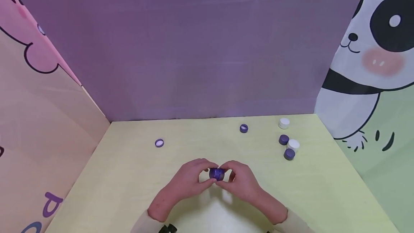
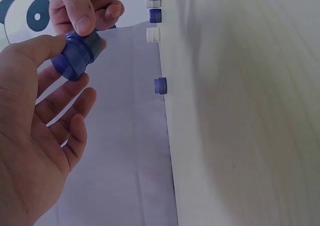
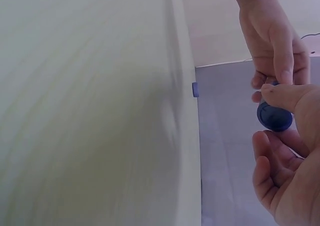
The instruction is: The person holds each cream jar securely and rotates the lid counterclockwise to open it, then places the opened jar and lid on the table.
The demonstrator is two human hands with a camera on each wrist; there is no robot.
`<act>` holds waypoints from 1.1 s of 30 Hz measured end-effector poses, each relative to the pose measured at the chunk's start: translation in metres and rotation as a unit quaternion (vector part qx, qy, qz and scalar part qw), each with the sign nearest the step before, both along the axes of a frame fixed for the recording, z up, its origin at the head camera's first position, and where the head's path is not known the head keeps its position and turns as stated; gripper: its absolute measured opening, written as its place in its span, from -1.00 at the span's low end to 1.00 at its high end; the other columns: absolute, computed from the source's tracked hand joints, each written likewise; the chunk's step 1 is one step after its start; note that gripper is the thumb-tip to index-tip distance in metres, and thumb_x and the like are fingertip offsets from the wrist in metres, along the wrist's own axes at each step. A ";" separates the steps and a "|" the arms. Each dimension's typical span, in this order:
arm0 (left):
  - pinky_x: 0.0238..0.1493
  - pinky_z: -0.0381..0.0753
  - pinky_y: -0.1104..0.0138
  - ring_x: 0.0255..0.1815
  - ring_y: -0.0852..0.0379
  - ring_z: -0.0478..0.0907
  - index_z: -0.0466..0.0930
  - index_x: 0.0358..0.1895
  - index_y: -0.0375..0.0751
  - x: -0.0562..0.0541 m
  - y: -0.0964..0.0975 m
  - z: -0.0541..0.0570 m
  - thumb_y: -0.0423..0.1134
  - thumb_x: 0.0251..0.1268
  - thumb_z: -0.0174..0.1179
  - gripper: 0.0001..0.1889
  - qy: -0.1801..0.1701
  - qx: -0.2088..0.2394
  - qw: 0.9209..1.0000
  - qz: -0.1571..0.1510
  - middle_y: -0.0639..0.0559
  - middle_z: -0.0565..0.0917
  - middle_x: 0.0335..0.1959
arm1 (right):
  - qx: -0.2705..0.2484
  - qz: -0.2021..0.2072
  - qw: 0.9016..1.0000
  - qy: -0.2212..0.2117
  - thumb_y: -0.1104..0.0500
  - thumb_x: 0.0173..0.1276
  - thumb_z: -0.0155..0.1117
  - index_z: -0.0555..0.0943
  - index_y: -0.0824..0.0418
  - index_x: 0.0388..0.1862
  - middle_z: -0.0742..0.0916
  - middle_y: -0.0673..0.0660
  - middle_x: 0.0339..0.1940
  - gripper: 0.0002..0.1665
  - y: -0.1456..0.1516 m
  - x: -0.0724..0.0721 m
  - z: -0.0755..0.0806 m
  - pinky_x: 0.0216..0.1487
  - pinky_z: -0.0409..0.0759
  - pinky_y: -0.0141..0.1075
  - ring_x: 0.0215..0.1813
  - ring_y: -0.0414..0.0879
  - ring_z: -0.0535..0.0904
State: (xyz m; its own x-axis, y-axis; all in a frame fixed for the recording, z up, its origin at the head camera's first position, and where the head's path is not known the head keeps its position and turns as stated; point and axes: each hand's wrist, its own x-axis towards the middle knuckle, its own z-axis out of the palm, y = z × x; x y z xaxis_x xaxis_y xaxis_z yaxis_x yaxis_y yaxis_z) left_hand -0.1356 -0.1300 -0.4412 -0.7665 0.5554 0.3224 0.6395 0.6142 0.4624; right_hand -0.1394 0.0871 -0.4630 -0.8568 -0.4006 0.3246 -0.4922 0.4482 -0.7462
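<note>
Between my two hands, above the table, is a small blue-purple jar [image 1: 216, 174], round and made up of two stepped sections. My left hand [image 1: 191, 178] pinches one end between thumb and fingertips, and my right hand [image 1: 240, 181] pinches the other end the same way. The left wrist view shows the jar [image 2: 76, 55] tilted, with a ridge around its middle and the left hand's lower fingers loosely spread below. From the right wrist, one dark flat round end of the jar [image 3: 275, 118] shows under the right thumb.
A purple ring-shaped piece with a white inside [image 1: 159, 143] lies left on the table [image 1: 113, 175]. A small purple piece [image 1: 244, 128] lies farther back. To the right are two purple lids [image 1: 289, 154] and two white round pieces [image 1: 293, 145]. Printed cloth walls enclose the table.
</note>
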 end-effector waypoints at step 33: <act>-0.17 0.56 0.31 -0.21 0.26 0.59 0.63 -0.23 0.10 0.004 -0.027 -0.006 -0.11 0.00 0.51 -0.72 -0.002 0.029 0.997 0.070 0.39 0.63 -0.22 | -0.082 -0.026 0.990 -0.115 0.27 0.04 0.56 0.63 0.10 0.02 0.68 0.02 -0.24 -0.48 0.013 0.000 0.023 -0.59 0.44 -0.40 -0.58 -0.19 0.46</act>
State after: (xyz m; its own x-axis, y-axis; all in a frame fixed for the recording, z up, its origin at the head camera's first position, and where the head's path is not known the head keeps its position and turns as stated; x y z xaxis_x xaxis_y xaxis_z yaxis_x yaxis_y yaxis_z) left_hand -0.1321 -0.1570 -0.4474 -0.8366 0.4231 0.3479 0.5474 0.6691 0.5027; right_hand -0.1393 0.1001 -0.4404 -0.9337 -0.3120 0.1757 -0.2805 0.3324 -0.9005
